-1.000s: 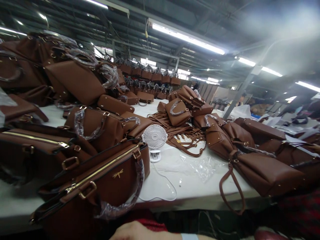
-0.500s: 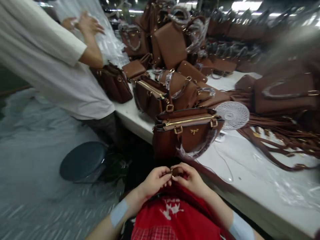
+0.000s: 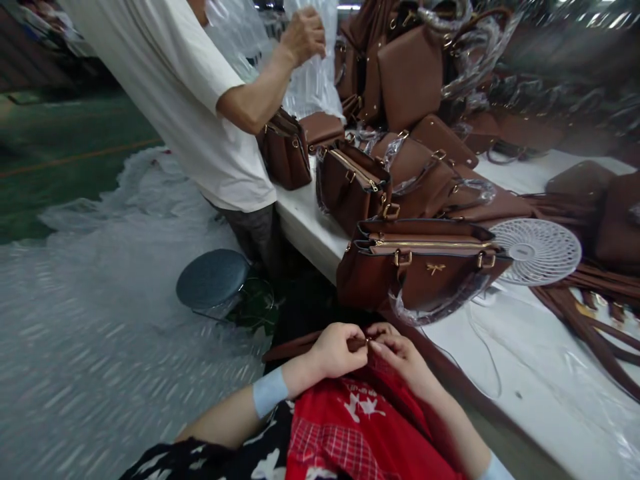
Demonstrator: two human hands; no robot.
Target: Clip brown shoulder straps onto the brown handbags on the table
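In my lap, a brown leather strap (image 3: 291, 348) runs out to the left beneath my left hand (image 3: 337, 351). The left fingers are closed on it near a small gold-coloured metal fitting (image 3: 368, 341). My right hand (image 3: 400, 353) pinches at the same spot, its fingertips meeting the left ones; the fitting's exact shape is mostly hidden. Just beyond my hands, a brown handbag (image 3: 425, 270) stands at the table edge with its top open, a gold zip and bow-like emblem showing, and plastic-wrapped handles hanging down in front. Neither hand touches the bag.
Brown handbags (image 3: 410, 73) are heaped on the white table (image 3: 555, 373). A white fan (image 3: 533, 252) with a cable stands right of the near bag. At left, a co-worker in a white shirt (image 3: 200, 100) handles clear air-cushion plastic. A round stool (image 3: 213, 277) and plastic sheets (image 3: 125, 320) lie beyond.
My view has swung left, so everything sits further right. My hands stay together at the strap, whose length now shows left of my left hand. The co-worker's arm has risen with the plastic.
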